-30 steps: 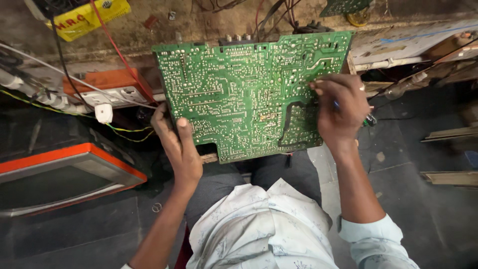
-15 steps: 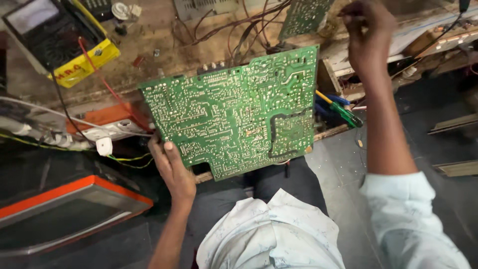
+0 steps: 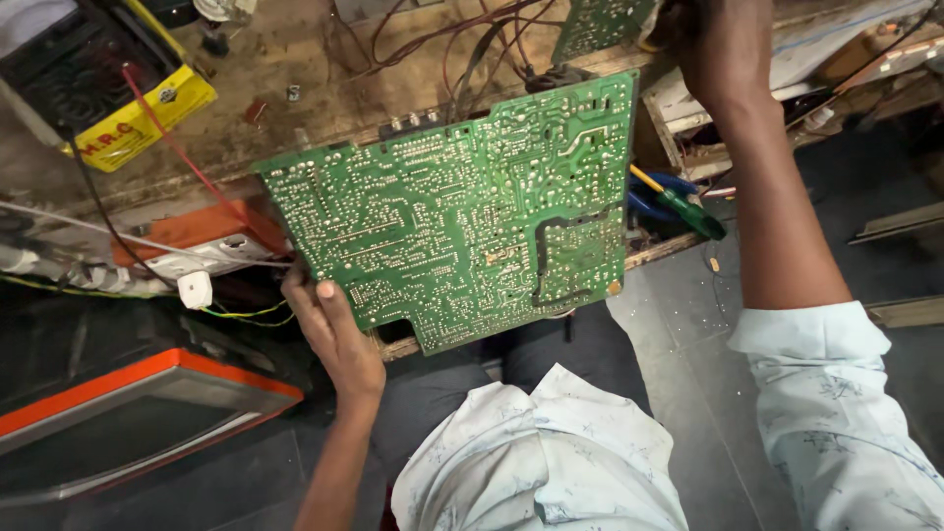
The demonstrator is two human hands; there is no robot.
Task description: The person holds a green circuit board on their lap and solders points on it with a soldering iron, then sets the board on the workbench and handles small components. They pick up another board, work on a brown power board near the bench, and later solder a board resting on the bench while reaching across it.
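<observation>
The left hand grips the lower left corner of the large green circuit board, fingers closed on its edge, holding it tilted, solder side up, over the cluttered tabletop. The right hand reaches beyond the board's upper right corner; whether its fingers hold anything cannot be told. A green-handled screwdriver lies just right of the board.

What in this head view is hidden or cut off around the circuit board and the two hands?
- Right hand: its fingers cut off by the top edge; any grip unclear.
- Circuit board: component side faces away.
- Left hand: fingers behind the board.
- Second board: cut off at the top edge.
</observation>
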